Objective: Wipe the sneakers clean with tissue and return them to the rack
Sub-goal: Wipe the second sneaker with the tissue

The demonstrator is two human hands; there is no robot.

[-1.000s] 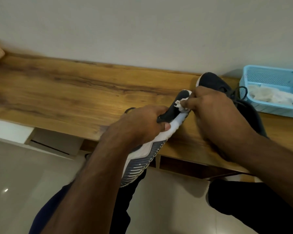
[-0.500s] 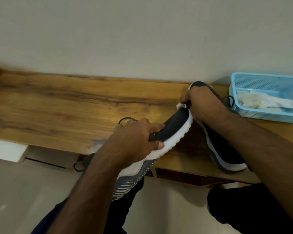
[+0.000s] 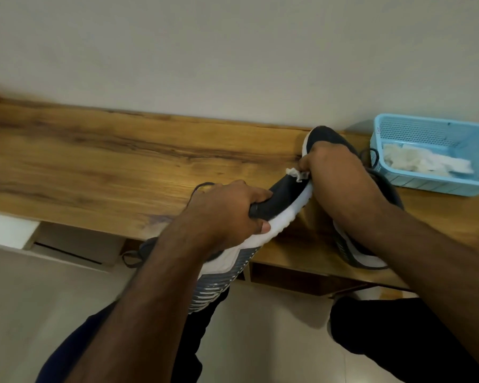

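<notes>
Sneakers numbered two, both dark with white midsoles: the held sneaker (image 3: 282,200) sat clamped in the left hand (image 3: 227,214), and the second sneaker (image 3: 351,244) lay on the wooden shelf (image 3: 108,167) just past the right hand (image 3: 335,170), partly hidden under that wrist. The left hand's grip was tight, fingers wrapped over the dark upper and the thumb pressed along the white midsole. From that grip the held sneaker's long axis ran diagonally, its toe pointing up and away to the right, its heel end dropping down toward the person's lap with the striped grey outsole turned into view. One tissue (image 3: 296,174) was in use, a small crumpled white scrap pinched in the right hand's fingertips and pressed onto the toe, just beyond the left hand's hold. The second sneaker's long axis lay roughly parallel, its toe toward the wall and its heel overhanging the shelf's near edge. One light blue basket (image 3: 426,131) stood well to the right of both grips, holding a heap of white tissues (image 3: 423,163) that could not be counted.
</notes>
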